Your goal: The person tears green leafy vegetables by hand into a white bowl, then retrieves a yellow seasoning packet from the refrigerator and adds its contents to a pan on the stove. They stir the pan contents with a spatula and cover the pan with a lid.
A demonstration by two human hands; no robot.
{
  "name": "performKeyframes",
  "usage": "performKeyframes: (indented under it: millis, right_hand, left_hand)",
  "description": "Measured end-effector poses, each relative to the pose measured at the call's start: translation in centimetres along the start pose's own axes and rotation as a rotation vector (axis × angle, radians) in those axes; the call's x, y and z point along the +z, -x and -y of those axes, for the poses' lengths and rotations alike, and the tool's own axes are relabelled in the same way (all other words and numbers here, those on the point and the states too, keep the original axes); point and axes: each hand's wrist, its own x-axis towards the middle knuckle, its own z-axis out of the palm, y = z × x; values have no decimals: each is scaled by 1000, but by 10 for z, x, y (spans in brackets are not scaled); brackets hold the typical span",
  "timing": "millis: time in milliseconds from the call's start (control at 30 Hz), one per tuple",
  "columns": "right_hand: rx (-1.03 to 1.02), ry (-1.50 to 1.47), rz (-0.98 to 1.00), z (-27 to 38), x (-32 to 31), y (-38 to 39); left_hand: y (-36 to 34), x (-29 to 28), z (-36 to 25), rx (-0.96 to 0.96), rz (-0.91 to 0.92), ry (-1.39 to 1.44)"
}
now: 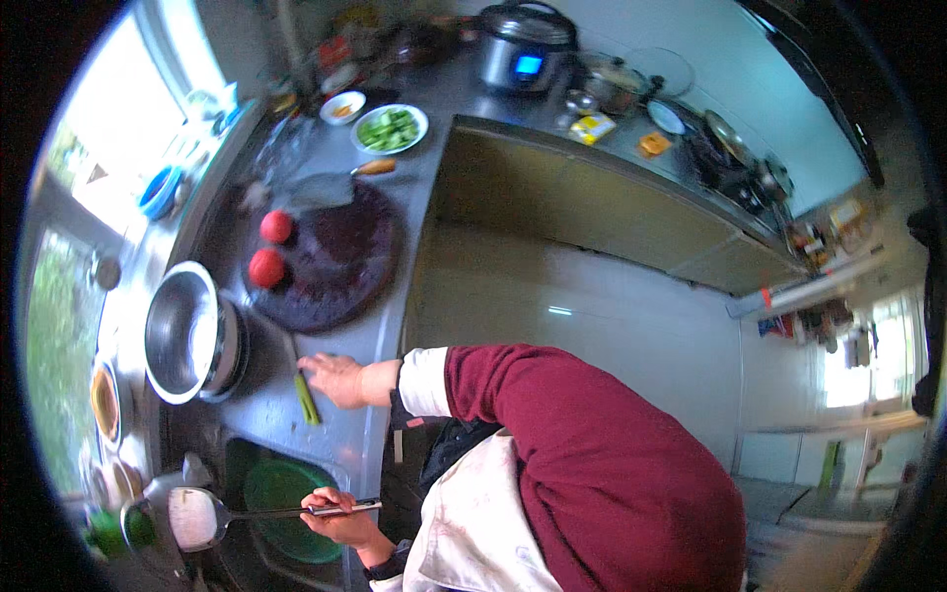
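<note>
I hold a metal spatula by its long thin handle. Its flat shiny blade sticks out over the sink, above a green bowl. A long green stalk lies flat on the grey counter, right under my fingers.

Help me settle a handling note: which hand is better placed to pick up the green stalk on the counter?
Right. The right hand lies empty by the green stalk; the left hand grips the spatula over the sink.
</note>
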Motion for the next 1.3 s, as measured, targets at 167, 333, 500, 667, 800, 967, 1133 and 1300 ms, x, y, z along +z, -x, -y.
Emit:
performKeyframes:
  millis: [167, 333, 500, 667, 800, 967, 1133, 1300]
  right_hand:
    - [-103, -498, 98, -26, -87, 69]
    - [-111, -1025, -81, -73, -139, 165]
    - [-158, -1019, -1015, -161, -186, 283]
    - [488, -587, -1097, -248, -260, 474]
    - [652, -716, -1409, -259, -296, 603]
    - [1051, -647, -1612, -283, -337, 730]
    - [1353, -544, -1679, -335, -383, 805]
    - [1329, -12, -1479, -407, -421, 860]
  left_hand:
    - [-23, 90, 17, 46, 492, -254]
    - [2, 229, 96, 142, 796, -379]
    - [82, 376, 196, 74, 1174, -484]
    - [151, 466, 269, -82, 1435, -656]
    - [163, 514, 321, -439, 1448, -561]
    - [169, 586, 399, -566, 1441, -651]
    - [203, 689, 482, -549, 1542, -651]
    - [267, 781, 549, -567, 1875, -584]
